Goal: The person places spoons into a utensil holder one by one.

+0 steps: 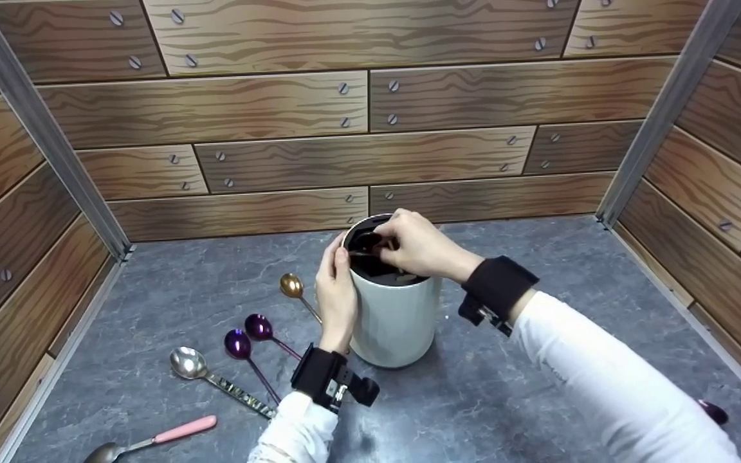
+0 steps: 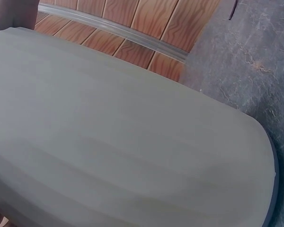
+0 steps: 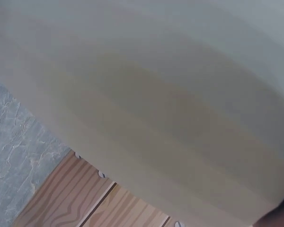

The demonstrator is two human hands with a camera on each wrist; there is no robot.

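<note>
Two hands at one white cylindrical canister (image 1: 396, 318), standing upright mid-bench (image 1: 525, 399). Your left hand (image 1: 335, 292) wraps the canister's left wall near the rim, grip closed on it. Your right hand (image 1: 417, 247) sits over the open mouth, fingers pinching a dark spoon (image 1: 365, 243) whose bowl lies inside the rim. Left of the canister, lying loose: gold spoon (image 1: 292, 285), two purple spoons (image 1: 248, 337), silver spoon (image 1: 192, 365), pink-handled spoon (image 1: 152, 440). Both wrist views show only canister wall, close up
</note>
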